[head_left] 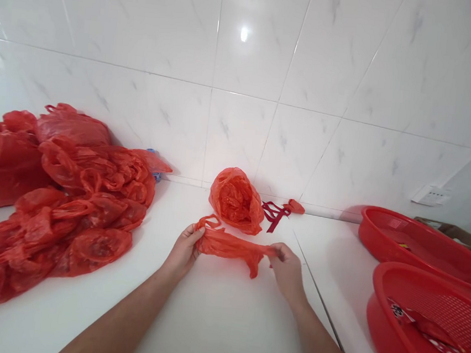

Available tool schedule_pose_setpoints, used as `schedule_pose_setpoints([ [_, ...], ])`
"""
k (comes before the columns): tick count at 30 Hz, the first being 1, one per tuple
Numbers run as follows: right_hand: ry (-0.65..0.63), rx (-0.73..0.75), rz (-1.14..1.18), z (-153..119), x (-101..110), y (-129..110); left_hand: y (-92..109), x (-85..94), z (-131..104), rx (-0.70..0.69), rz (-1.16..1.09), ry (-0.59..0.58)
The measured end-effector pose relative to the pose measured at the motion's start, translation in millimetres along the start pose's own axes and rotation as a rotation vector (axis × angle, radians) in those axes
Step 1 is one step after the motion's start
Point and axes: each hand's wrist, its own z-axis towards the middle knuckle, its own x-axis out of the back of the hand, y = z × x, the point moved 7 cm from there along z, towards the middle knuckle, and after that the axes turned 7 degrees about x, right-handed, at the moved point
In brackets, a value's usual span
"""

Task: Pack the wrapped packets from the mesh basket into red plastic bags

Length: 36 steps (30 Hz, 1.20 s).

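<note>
Between my two hands a red plastic bag point(232, 245) is stretched out sideways above the white table. My left hand point(187, 248) pinches its left end, where a loop of the bag sticks up. The other end is gripped between the fingers and thumb of my right hand point(287, 270), and a loose corner hangs down beside it. Just behind the held bag stands an open red plastic bag point(237, 199) with crumpled red plastic inside. Some dark red ribbon strips point(274, 213) and a small red piece point(294, 206) lie right of it.
A large heap of red plastic bags point(91, 207) covers the left side, with a blue object point(157, 176) partly hidden behind it. On the right stand two red plastic baskets point(379, 284), the nearer holding patterned items. A tiled wall point(240, 127) closes off the back.
</note>
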Motion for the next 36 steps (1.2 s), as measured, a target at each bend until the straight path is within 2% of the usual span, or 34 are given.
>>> schedule_pose_setpoints([
  [3,0.161,0.000,-0.003,6,26,-5,11,5.6,1,-0.107,0.154,0.059],
  [6,0.444,0.041,-0.084,2,53,-10,13,4.4,0,-0.159,0.253,0.094],
  [8,0.553,0.084,-0.166,-3,61,-14,10,4.6,0,-0.157,0.250,0.116],
  [9,0.555,0.107,-0.196,-6,59,-16,8,4.1,-1,-0.151,0.247,0.118],
  [11,0.458,0.153,-0.222,-8,46,-21,6,1.6,-2,-0.153,0.267,0.122],
  [14,0.147,0.166,-0.130,-11,7,-24,6,-9.6,-9,-0.184,0.354,0.127],
  [17,-0.072,-0.047,0.158,-16,-30,-10,-1,-37.1,-22,-0.180,0.485,0.002],
  [20,-0.091,-0.256,0.361,-17,-44,9,-13,-69.5,-39,-0.191,0.728,-0.224],
  [22,-0.042,-0.239,0.433,-12,-38,14,-24,-81.9,-48,-0.194,0.940,-0.351],
  [25,0.058,-0.164,0.551,-6,-19,14,-38,-80.8,-52,-0.146,1.190,-0.435],
  [26,0.082,-0.147,0.565,-5,-13,12,-39,-77.5,-50,-0.139,1.218,-0.425],
  [28,0.114,-0.115,0.513,-5,-6,8,-32,-69.4,-45,-0.176,1.165,-0.322],
  [32,0.020,-0.015,0.278,-12,-16,-14,-4,-51.7,-39,-0.321,0.909,0.048],
  [34,-0.076,0.097,0.207,-19,-30,-30,0,-52.7,-41,-0.314,0.865,0.098],
  [36,-0.177,0.234,0.176,-27,-43,-46,-5,-59.7,-43,-0.250,0.860,0.051],
])
